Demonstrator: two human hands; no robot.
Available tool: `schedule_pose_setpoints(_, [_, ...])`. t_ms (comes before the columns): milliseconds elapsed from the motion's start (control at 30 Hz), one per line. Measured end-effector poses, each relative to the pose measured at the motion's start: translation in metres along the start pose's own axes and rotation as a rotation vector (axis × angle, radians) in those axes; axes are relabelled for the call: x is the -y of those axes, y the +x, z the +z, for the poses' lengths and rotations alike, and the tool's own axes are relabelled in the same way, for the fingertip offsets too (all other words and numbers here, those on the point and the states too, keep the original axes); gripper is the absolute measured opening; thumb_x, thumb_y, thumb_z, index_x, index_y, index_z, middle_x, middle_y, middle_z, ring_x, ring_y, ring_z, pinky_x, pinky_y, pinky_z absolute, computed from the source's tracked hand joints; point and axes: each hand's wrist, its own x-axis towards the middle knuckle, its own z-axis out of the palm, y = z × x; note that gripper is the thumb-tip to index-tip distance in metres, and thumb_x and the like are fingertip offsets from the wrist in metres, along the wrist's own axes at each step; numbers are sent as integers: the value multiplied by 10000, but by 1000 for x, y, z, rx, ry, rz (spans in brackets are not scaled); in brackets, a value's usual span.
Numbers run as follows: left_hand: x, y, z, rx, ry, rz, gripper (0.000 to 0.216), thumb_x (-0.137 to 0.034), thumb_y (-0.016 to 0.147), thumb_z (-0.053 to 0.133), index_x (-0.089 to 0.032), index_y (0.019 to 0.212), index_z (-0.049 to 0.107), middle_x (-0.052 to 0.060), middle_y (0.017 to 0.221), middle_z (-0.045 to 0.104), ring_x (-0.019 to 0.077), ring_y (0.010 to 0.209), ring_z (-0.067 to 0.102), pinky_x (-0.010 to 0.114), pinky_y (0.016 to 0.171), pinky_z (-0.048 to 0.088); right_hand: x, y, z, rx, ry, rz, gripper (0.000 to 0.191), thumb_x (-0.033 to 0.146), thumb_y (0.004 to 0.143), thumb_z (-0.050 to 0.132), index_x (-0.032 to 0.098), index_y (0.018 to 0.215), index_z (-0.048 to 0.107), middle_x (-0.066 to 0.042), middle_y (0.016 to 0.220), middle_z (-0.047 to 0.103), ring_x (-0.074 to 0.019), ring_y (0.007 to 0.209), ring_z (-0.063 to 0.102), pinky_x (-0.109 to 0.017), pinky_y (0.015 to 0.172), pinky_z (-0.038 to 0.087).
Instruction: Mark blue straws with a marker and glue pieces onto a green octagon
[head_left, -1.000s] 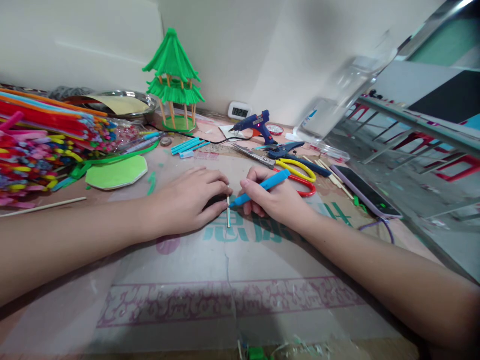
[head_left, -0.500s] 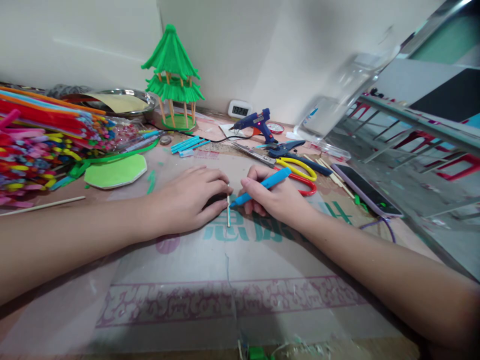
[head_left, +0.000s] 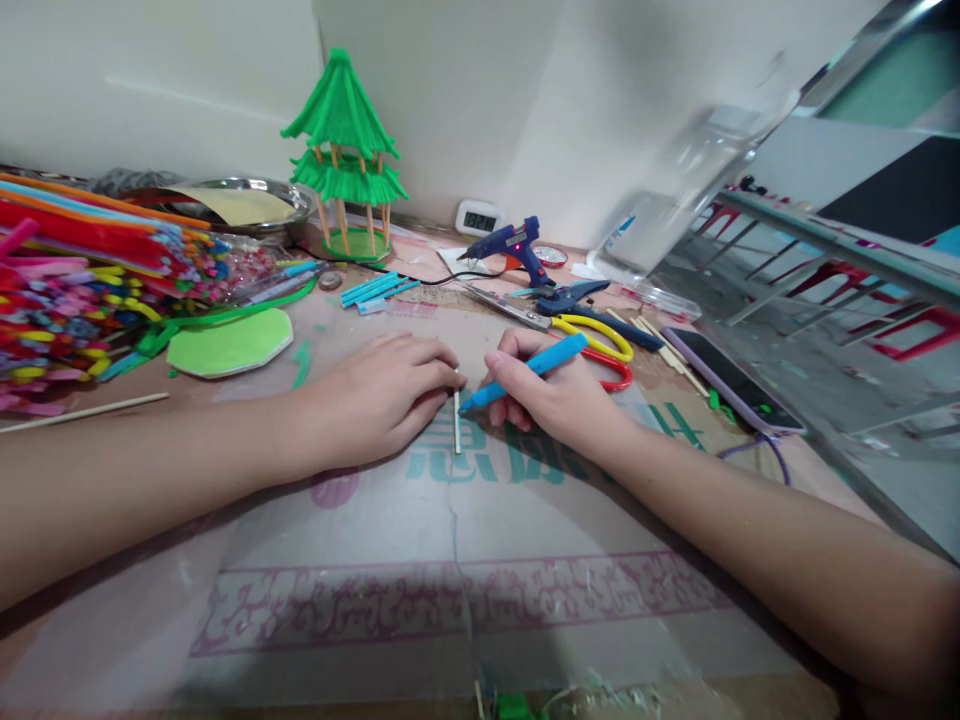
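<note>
My left hand (head_left: 375, 405) lies on the table with its fingers curled, the fingertips pinning a thin pale stick (head_left: 457, 428) that points toward me. My right hand (head_left: 551, 395) is closed around a blue pen-like tool (head_left: 525, 373), gripped like a pencil. The tool's tip touches the stick near its far end. Both hands rest on a clear sheet over printed cardboard (head_left: 465, 520).
A green model pagoda (head_left: 344, 150) stands at the back. Colourful straws (head_left: 82, 280) pile at the left beside a green disc (head_left: 229, 343). Cut blue sticks (head_left: 379, 290), a glue gun (head_left: 510, 248), scissors (head_left: 592, 345) and a phone (head_left: 731, 380) lie beyond and to the right.
The tool's tip has shifted slightly up along the stick. My left hand and the stick have stayed put.
</note>
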Motion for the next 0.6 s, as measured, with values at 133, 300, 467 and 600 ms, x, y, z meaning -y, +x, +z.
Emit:
schedule_pose_setpoints(133, [0,0,1,12,-12,-4,360,-251,1072,420,-158,1228,731,140,1273,713,305,1195,661,525,1062,526,2,-2,0,37,-21,1,320,410,979,617,230,744,496,17,511,655,-79,387,484,-171,374,342])
schedule_pose_setpoints(300, [-1,0,0,4,-7,-1,356,-251,1070,431,-145,1214,738,142,1270,717,308,1182,663,528,1059,528,5,-3,0,60,-33,29,308,388,964,624,233,733,491,14,502,658,-82,382,477,-173,373,339])
schedule_pose_setpoints(467, [0,0,-1,4,9,14,348,-255,1073,433,-149,1224,729,142,1264,713,300,1183,664,511,1069,524,4,-6,-2,161,-19,17,305,377,983,605,224,737,511,21,506,657,-77,391,476,-163,383,346])
schedule_pose_setpoints(600, [0,0,0,-2,2,19,348,-249,1072,437,-142,1220,734,140,1260,714,304,1177,668,519,1058,528,4,-6,-1,117,-24,18,302,384,981,604,226,744,503,20,511,658,-77,387,472,-161,373,341])
